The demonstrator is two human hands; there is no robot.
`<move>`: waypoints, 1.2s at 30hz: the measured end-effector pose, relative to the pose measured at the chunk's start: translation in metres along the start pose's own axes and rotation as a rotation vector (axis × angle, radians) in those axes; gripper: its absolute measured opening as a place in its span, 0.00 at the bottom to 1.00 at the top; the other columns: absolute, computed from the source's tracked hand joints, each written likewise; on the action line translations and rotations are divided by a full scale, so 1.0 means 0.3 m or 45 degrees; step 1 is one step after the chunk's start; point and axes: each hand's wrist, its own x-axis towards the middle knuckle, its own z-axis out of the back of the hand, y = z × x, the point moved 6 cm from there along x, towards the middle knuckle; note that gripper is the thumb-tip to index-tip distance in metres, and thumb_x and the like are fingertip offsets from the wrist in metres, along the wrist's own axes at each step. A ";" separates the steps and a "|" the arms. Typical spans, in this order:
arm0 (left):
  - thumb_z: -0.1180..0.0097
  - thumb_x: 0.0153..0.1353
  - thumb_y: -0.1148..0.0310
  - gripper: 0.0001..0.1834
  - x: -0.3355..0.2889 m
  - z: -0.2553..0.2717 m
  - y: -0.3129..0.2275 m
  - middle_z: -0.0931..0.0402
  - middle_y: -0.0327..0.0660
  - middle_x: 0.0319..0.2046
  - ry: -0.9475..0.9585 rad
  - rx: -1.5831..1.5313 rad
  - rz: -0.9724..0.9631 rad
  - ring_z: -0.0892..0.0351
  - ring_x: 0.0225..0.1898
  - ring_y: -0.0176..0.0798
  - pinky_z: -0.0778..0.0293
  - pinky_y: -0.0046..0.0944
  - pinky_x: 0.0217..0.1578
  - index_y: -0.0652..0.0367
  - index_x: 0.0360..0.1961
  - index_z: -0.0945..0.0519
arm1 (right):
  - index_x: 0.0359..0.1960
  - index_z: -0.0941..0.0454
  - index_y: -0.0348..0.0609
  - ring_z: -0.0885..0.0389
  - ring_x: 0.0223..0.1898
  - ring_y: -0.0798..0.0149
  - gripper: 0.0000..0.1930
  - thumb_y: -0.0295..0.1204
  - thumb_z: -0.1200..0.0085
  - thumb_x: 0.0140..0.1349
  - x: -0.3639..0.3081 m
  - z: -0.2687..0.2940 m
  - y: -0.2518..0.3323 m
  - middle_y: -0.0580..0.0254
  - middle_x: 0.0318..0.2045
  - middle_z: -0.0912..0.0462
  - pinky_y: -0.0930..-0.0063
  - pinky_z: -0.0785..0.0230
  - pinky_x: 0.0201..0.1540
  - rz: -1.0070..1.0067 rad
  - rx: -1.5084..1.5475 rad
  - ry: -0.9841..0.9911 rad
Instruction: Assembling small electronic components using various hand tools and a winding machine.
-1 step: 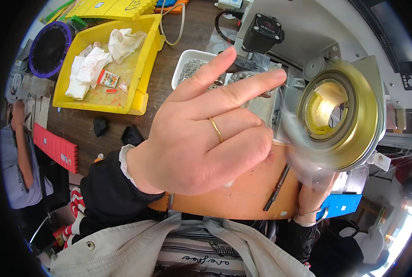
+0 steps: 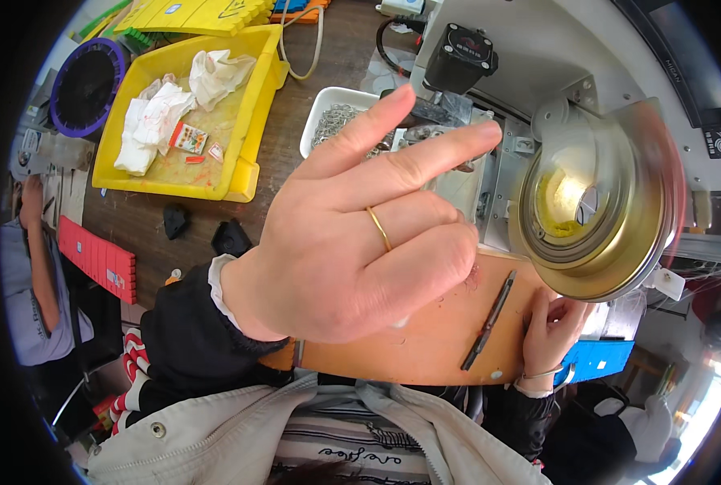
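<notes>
My left hand (image 2: 352, 234) fills the middle of the view, back up, with a gold ring (image 2: 377, 228) on one finger. Two of its fingers stretch out while the others bend under; the thumb and anything pinched there are hidden. At the right, my right hand (image 2: 553, 331) is low beside the orange board (image 2: 376, 360), its fingers curled just below a gold round metal piece (image 2: 619, 271) with stepped rings and an open centre. What those fingers hold, if anything, cannot be made out. A slim black pen-like tool (image 2: 490, 319) lies on the board, left of my right hand.
A yellow tray (image 2: 243, 153) holds white cloths and a small printed packet. Behind my left hand, a white dish (image 2: 318, 121) contains small metal parts. A black boxy device (image 2: 460, 56) stands at the back. Another person's arm (image 2: 43, 267) shows at far left.
My right hand, blurred before in front of the gold piece's lower left edge, has dropped to the board's right edge. The gold piece has shifted or turned slightly. My left hand stays put.
</notes>
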 end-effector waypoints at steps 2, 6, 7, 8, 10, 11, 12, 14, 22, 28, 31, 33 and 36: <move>0.39 0.49 0.75 0.05 0.005 0.001 0.004 0.16 0.37 0.29 0.036 -0.003 0.015 0.19 0.55 0.57 0.42 0.62 0.68 0.58 0.30 0.18 | 0.38 0.28 0.34 0.35 0.24 0.70 0.11 0.26 0.38 0.62 -0.004 -0.001 -0.025 0.62 0.31 0.34 0.74 0.41 0.27 0.072 -0.024 -0.012; 0.40 0.50 0.75 0.05 0.011 -0.005 0.009 0.16 0.38 0.29 0.096 0.008 0.029 0.19 0.56 0.57 0.41 0.62 0.67 0.58 0.30 0.18 | 0.39 0.27 0.36 0.34 0.24 0.74 0.09 0.25 0.39 0.64 -0.007 -0.004 -0.031 0.66 0.30 0.32 0.79 0.40 0.27 0.182 -0.084 -0.022; 0.40 0.50 0.75 0.05 0.011 -0.007 0.011 0.16 0.39 0.29 0.097 0.003 0.033 0.20 0.56 0.57 0.41 0.62 0.67 0.58 0.30 0.18 | 0.41 0.27 0.36 0.33 0.24 0.76 0.09 0.25 0.39 0.64 -0.011 -0.006 -0.042 0.67 0.29 0.30 0.82 0.39 0.26 0.196 -0.095 -0.022; 0.40 0.50 0.75 0.05 0.012 -0.009 0.012 0.16 0.39 0.29 0.099 0.003 0.034 0.20 0.56 0.57 0.41 0.62 0.67 0.58 0.30 0.18 | 0.43 0.27 0.35 0.31 0.23 0.77 0.11 0.25 0.39 0.64 -0.013 -0.013 -0.048 0.66 0.31 0.29 0.83 0.39 0.25 0.234 -0.019 0.016; 0.41 0.50 0.76 0.05 0.012 -0.013 0.015 0.16 0.39 0.29 0.105 -0.015 0.049 0.20 0.56 0.57 0.41 0.62 0.67 0.59 0.30 0.18 | 0.44 0.26 0.35 0.31 0.23 0.77 0.11 0.24 0.40 0.64 -0.011 -0.013 -0.044 0.66 0.31 0.29 0.82 0.39 0.24 0.241 -0.020 0.009; 0.41 0.50 0.76 0.05 0.011 -0.014 0.014 0.16 0.39 0.29 0.105 -0.015 0.050 0.20 0.56 0.57 0.41 0.62 0.67 0.59 0.30 0.18 | 0.44 0.26 0.34 0.30 0.23 0.77 0.11 0.24 0.40 0.64 -0.007 -0.009 -0.034 0.65 0.32 0.28 0.82 0.39 0.24 0.250 -0.024 0.000; 0.41 0.49 0.76 0.05 0.010 -0.013 0.014 0.16 0.39 0.29 0.089 -0.012 0.051 0.20 0.56 0.57 0.42 0.62 0.67 0.59 0.30 0.18 | 0.45 0.26 0.34 0.30 0.23 0.76 0.11 0.25 0.40 0.65 -0.006 -0.006 -0.020 0.64 0.33 0.27 0.82 0.38 0.24 0.287 -0.112 0.000; 0.41 0.49 0.76 0.05 0.007 -0.009 0.011 0.15 0.39 0.29 0.072 -0.010 0.052 0.20 0.56 0.57 0.42 0.62 0.68 0.59 0.29 0.18 | 0.45 0.26 0.34 0.30 0.24 0.75 0.12 0.26 0.40 0.65 -0.009 -0.005 -0.027 0.63 0.33 0.27 0.82 0.37 0.24 0.261 -0.076 0.025; 0.39 0.48 0.75 0.04 0.003 -0.011 0.002 0.14 0.38 0.30 0.054 0.063 0.043 0.17 0.53 0.57 0.43 0.61 0.69 0.58 0.27 0.17 | 0.44 0.24 0.33 0.31 0.26 0.75 0.12 0.26 0.38 0.63 -0.020 -0.005 -0.043 0.62 0.37 0.25 0.81 0.38 0.25 0.257 -0.104 0.010; 0.38 0.48 0.75 0.04 0.004 -0.011 0.007 0.14 0.38 0.31 0.049 0.075 0.045 0.17 0.53 0.56 0.41 0.61 0.68 0.57 0.27 0.17 | 0.44 0.24 0.33 0.29 0.28 0.72 0.12 0.26 0.38 0.63 -0.030 -0.004 -0.056 0.61 0.36 0.24 0.77 0.35 0.30 0.261 -0.105 0.036; 0.38 0.48 0.75 0.04 0.007 -0.019 0.013 0.14 0.38 0.31 0.034 0.043 0.044 0.17 0.53 0.56 0.41 0.61 0.68 0.57 0.27 0.17 | 0.44 0.24 0.33 0.28 0.29 0.71 0.12 0.28 0.39 0.64 -0.030 0.003 -0.120 0.61 0.35 0.24 0.77 0.35 0.31 0.301 -0.004 -0.055; 0.38 0.48 0.75 0.04 0.007 -0.018 0.012 0.14 0.38 0.31 0.040 0.047 0.051 0.17 0.53 0.56 0.41 0.61 0.68 0.57 0.27 0.17 | 0.44 0.25 0.34 0.28 0.28 0.73 0.12 0.28 0.39 0.64 -0.018 -0.019 -0.069 0.61 0.35 0.24 0.79 0.36 0.29 0.426 -0.233 0.009; 0.38 0.48 0.74 0.04 0.006 -0.014 0.013 0.14 0.38 0.31 0.046 0.057 0.059 0.17 0.53 0.56 0.41 0.61 0.68 0.57 0.27 0.17 | 0.42 0.24 0.33 0.29 0.28 0.72 0.12 0.28 0.38 0.63 -0.026 -0.007 -0.058 0.60 0.35 0.24 0.78 0.36 0.28 0.227 -0.067 -0.008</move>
